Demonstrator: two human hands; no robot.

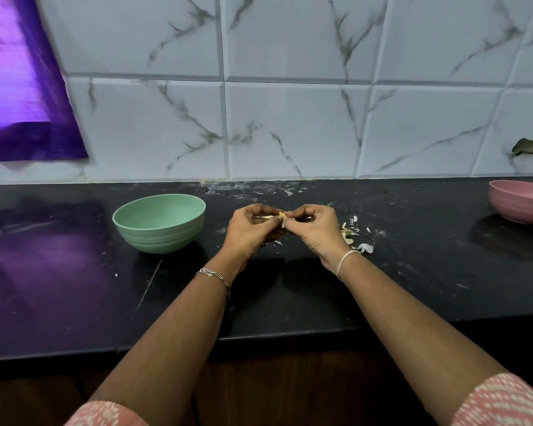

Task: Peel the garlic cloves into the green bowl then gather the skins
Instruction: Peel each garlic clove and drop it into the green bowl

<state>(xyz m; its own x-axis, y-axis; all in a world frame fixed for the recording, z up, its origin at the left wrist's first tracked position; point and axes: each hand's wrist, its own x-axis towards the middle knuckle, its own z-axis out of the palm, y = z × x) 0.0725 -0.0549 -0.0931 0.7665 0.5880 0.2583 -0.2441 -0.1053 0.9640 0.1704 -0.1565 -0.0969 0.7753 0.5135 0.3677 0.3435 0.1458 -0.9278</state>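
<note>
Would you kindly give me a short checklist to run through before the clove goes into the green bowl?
1. Clove held in both hands: ok, the left hand and right hand both pinch it.
2. Clove fully peeled: cannot tell, the fingers hide most of it.
3. Green bowl upright, just left of the left hand: ok.
4. Way to the bowl free: ok, nothing lies between.
5. Skins gathered: not ok, they lie scattered on the counter by the right hand.
</note>
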